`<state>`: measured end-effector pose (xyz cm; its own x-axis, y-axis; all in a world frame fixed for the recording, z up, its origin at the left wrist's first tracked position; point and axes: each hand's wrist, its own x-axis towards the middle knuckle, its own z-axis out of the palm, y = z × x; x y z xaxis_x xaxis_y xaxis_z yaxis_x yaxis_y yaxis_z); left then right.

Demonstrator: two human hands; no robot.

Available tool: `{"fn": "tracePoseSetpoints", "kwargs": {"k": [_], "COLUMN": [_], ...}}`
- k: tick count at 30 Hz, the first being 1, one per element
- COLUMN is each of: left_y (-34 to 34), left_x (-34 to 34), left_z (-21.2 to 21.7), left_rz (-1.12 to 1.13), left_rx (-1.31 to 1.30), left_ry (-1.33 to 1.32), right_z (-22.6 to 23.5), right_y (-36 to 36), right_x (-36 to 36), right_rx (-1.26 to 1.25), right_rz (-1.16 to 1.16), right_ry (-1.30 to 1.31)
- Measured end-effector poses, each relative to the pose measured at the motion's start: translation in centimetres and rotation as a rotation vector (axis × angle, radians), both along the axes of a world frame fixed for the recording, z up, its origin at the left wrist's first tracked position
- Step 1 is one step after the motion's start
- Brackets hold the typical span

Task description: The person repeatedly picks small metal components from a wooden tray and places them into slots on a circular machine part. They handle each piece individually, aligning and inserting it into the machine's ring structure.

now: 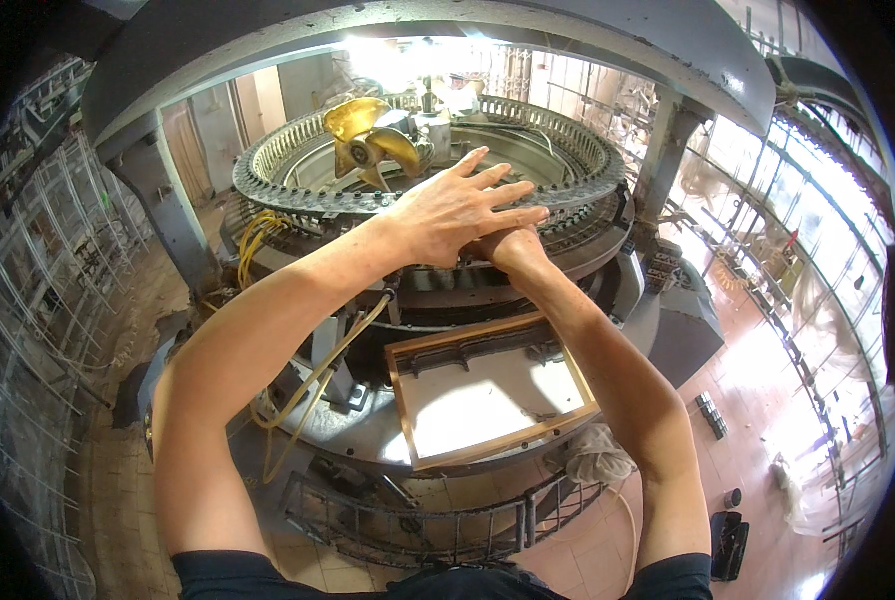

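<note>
My left hand [458, 207] is stretched out with its fingers spread, over the near rim of a large circular knitting machine's toothed ring [308, 198]. It crosses above my right hand [514, 247], whose fingers are hidden beneath it; what the right hand holds or touches, if anything, does not show. Just behind my hands, inside the ring, stands a fan with yellow blades [360, 150]. Below my hands, a wooden-framed tray [508, 448] with a pale bottom and dark strips along its far side rests on the machine's base.
Yellow hoses [261, 240] bunch at the ring's left, and pale tubes [333, 370] hang below. Uprights [173, 200] carry a heavy overhead beam [428, 22]. A curved black metal guard [418, 525] stands nearest me. A black case [730, 546] lies on the tiled floor at right.
</note>
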<state>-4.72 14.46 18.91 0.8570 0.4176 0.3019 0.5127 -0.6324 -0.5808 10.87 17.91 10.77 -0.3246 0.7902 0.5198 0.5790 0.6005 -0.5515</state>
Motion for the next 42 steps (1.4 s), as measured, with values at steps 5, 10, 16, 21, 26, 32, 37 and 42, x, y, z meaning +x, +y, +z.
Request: {"fn": "tracePoseSetpoints", "kwargs": {"k": [5,10,16,21,26,32,37,42], "left_y": [-0.1,-0.3,-0.3,-0.4,-0.4,-0.4,-0.2,-0.1], "left_x": [0.2,0.3,0.5,0.7,1.1,1.1,1.3,1.2], "left_z": [0.0,0.2,0.0,0.0,-0.1,-0.2,-0.4,-0.1], "left_rz": [0.023,0.036,0.040,0.063,0.033,0.042,0.049,0.029], "left_rx": [-0.026,-0.026,-0.035,-0.040,-0.013,-0.032,-0.034,-0.039], "left_ry": [0.000,0.022,0.003,-0.014,-0.013,-0.020,-0.008,0.004], "right_z": [-0.4,-1.1,-0.7,-0.4,-0.8,-1.7,-2.1,-1.7], "right_y": [0.4,1.1,1.2,0.8,1.1,2.0,2.3,1.8], "right_x": [0.4,0.6,0.1,0.3,0.4,0.8,1.0,0.7], "right_rx": [0.014,0.026,-0.109,-0.015,0.029,0.121,0.186,0.174], "right_rz": [0.067,0.160,0.068,-0.036,0.000,-0.015,0.025,0.069], "right_ry": [0.015,0.109,0.085,-0.113,-0.017,-0.086,-0.079,0.000]}}
